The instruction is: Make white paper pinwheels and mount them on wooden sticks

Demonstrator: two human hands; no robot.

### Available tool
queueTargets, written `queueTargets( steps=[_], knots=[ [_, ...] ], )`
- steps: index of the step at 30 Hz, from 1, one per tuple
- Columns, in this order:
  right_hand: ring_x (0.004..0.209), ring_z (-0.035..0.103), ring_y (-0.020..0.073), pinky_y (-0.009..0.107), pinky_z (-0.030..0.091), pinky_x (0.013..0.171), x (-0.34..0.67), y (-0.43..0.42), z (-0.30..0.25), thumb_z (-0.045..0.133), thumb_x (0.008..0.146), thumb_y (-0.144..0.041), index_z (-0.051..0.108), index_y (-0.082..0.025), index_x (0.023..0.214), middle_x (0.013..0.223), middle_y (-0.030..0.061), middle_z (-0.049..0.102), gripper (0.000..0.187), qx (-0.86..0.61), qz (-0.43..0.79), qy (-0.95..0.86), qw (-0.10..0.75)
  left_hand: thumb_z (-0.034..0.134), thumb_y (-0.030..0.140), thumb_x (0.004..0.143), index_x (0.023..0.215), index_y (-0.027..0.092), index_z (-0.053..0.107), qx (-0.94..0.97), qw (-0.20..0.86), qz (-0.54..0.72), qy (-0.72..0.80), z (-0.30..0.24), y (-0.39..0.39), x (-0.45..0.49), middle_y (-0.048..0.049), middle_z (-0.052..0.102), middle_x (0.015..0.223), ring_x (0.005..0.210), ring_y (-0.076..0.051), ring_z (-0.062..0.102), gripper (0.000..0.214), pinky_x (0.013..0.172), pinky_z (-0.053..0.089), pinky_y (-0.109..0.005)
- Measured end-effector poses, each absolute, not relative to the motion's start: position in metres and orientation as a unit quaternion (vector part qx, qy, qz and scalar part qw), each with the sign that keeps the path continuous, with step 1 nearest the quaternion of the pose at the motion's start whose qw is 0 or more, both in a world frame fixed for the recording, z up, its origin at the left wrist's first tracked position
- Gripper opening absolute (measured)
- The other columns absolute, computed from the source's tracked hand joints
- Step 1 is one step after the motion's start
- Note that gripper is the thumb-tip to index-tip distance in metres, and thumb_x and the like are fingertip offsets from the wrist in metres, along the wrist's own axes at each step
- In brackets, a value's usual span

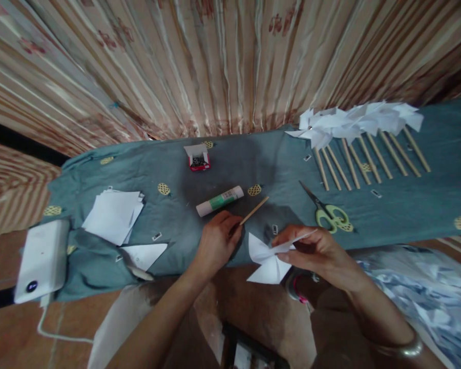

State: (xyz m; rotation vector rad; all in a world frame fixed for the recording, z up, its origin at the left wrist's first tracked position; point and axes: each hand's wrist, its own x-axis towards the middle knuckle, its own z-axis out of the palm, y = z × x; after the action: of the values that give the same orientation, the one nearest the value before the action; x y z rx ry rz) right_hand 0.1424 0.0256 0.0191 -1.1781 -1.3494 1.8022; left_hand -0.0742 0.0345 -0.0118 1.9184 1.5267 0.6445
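Observation:
My left hand (218,241) is closed around the lower end of a thin wooden stick (254,210), which points up and to the right. In my right hand (318,253) is a white paper pinwheel (269,261), pinched between thumb and fingers, with its folded blades spreading left and down. A glue stick (220,200) with a green label lies just beyond my left hand. Green-handled scissors (326,210) rest past my right hand, blades pointing away to the left. Farther off sits an open red box of small dark pins (198,160).
Finished pinwheels (353,125) on several sticks lie in a row at the back right. At left are a stack of white paper squares (115,215), a folded paper piece (148,254) and a white power bank (44,259) with a cable. A striped curtain (223,66) hangs behind the cloth-covered table (169,215).

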Motion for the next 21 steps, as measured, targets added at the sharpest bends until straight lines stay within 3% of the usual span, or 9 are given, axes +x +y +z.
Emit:
queueTargets(
  steps=[4,7,9,11,21],
  knots=[
    [0.072,0.062,0.0131,0.022,0.049,0.064,0.146,0.020,0.020,0.075,0.073,-0.026,0.073,-0.022,0.082,0.079,0.0011,0.068,0.010,-0.426,0.673,-0.512,0.322,0.056,0.019,0.082,0.083,0.017,0.071,0.612,0.428,0.323,0.581,-0.001,0.009,-0.068,-0.0050,0.063,0.080,0.076,-0.017,0.061,0.015,0.070,0.048,-0.027],
    [0.068,0.061,0.0132,0.022,0.049,0.060,0.147,0.014,0.021,0.073,0.074,-0.027,0.073,-0.023,0.083,0.076,0.0010,0.068,0.010,-0.429,0.669,-0.513,0.325,0.060,0.032,0.080,0.081,0.017,0.071,0.430,0.553,0.373,0.608,-0.004,-0.027,-0.059,0.0006,0.053,0.066,0.052,-0.011,0.051,0.018,0.047,0.041,-0.022],
    [0.065,0.061,0.0136,0.022,0.048,0.057,0.146,0.010,0.021,0.071,0.076,-0.027,0.073,-0.023,0.082,0.074,0.0013,0.068,0.008,-0.434,0.667,-0.523,0.307,0.062,0.040,0.079,0.084,0.018,0.071,0.319,0.610,0.391,0.612,-0.011,-0.051,-0.051,0.0027,0.050,0.061,0.046,-0.009,0.046,0.025,0.043,0.038,-0.021],
    [0.068,0.063,0.0144,0.022,0.048,0.058,0.144,0.007,0.021,0.067,0.078,-0.024,0.072,-0.022,0.081,0.076,0.0018,0.068,0.006,-0.437,0.658,-0.544,0.284,0.068,0.042,0.075,0.082,0.018,0.071,0.271,0.616,0.399,0.623,-0.021,-0.072,-0.043,0.0002,0.055,0.073,0.050,-0.008,0.050,0.025,0.045,0.039,-0.021],
    [0.081,0.065,0.0161,0.025,0.049,0.068,0.137,-0.005,-0.005,0.054,0.080,-0.006,0.062,-0.022,0.088,0.087,0.0024,0.067,0.020,-0.460,0.519,-0.682,0.231,0.076,0.049,0.064,0.078,0.016,0.074,0.088,0.615,0.451,0.641,-0.065,-0.105,-0.024,0.0032,0.049,0.049,0.044,-0.006,0.041,0.037,0.043,0.033,-0.018]
  ],
)
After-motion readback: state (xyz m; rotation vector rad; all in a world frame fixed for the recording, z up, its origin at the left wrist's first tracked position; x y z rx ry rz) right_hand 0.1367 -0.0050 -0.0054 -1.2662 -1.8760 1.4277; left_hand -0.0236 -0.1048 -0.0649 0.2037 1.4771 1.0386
